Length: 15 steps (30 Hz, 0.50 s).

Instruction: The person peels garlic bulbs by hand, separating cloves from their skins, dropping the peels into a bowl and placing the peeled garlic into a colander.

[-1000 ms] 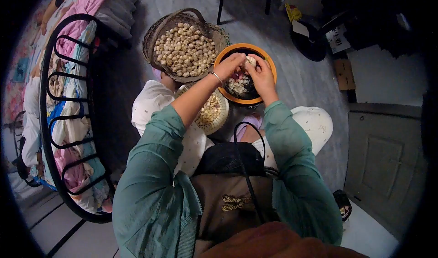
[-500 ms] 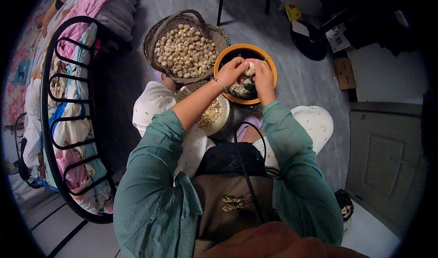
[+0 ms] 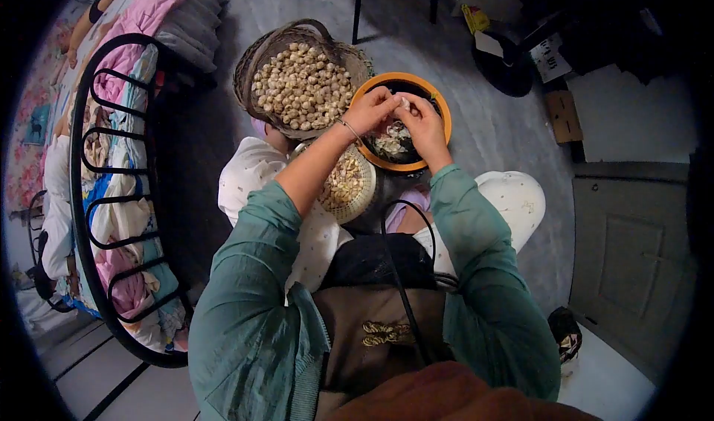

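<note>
Over an orange-rimmed tub (image 3: 444, 101), my left hand (image 3: 372, 111) and my right hand (image 3: 423, 122) meet, fingers pinched round a small whitish garlic bulb (image 3: 405, 103). Pale papery skins (image 3: 390, 143) lie inside the dark tub below them. A wicker basket (image 3: 245, 74) full of whole bulbs (image 3: 301, 86) stands to the left of the tub. Under my left forearm sits a cream plastic basket (image 3: 370, 190) holding peeled pale cloves (image 3: 343, 185).
A black metal bed frame (image 3: 78, 168) with heaped bedding is at the left, where part of another person's arm (image 3: 82, 33) shows. Dark stool legs (image 3: 358, 8) stand beyond the tub. A cardboard box (image 3: 564, 116) and a grey door (image 3: 628, 265) are at the right.
My fingers have drawn closer together around the bulb, which shows less now. My right hand has shifted slightly, and the view has moved a little.
</note>
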Each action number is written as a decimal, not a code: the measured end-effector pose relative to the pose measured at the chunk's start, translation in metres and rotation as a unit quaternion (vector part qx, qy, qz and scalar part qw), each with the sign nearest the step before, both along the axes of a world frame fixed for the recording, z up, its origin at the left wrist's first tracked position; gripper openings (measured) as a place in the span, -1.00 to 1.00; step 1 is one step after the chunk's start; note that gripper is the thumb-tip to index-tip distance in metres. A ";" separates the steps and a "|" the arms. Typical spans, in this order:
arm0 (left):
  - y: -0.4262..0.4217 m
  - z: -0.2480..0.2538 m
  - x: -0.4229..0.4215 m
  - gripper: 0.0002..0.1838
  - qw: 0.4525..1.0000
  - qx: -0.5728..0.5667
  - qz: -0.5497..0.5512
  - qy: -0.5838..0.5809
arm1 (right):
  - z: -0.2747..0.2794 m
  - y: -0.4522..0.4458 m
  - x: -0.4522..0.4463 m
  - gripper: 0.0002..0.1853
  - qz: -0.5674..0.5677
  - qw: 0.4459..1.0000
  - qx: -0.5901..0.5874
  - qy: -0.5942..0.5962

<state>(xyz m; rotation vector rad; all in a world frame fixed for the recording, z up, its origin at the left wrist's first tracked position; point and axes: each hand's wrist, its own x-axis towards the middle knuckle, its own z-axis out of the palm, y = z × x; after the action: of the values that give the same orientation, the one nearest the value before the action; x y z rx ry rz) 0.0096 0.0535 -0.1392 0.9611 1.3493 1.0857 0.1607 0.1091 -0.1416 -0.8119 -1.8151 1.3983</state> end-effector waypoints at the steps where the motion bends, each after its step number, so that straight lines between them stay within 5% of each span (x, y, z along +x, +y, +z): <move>1: 0.000 0.002 0.000 -0.70 1.000 0.000 0.000 0.000 | 0.001 0.000 0.002 -0.70 0.000 1.000 0.000 0.000; 13: 0.003 0.001 0.009 -0.72 0.992 -0.037 0.120 -0.017 | -0.001 0.003 0.003 -0.69 0.049 0.995 -0.083 0.036; 15: 0.004 -0.004 0.008 -0.71 0.985 -0.064 0.116 -0.112 | 0.012 -0.003 0.003 -0.66 0.071 0.974 -0.200 0.077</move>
<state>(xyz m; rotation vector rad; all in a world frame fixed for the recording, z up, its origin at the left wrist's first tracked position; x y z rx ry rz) 0.0174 0.0573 -0.1436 0.5784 1.3475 1.2268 0.1641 0.1063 -0.1293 -0.7558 -1.5176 1.9029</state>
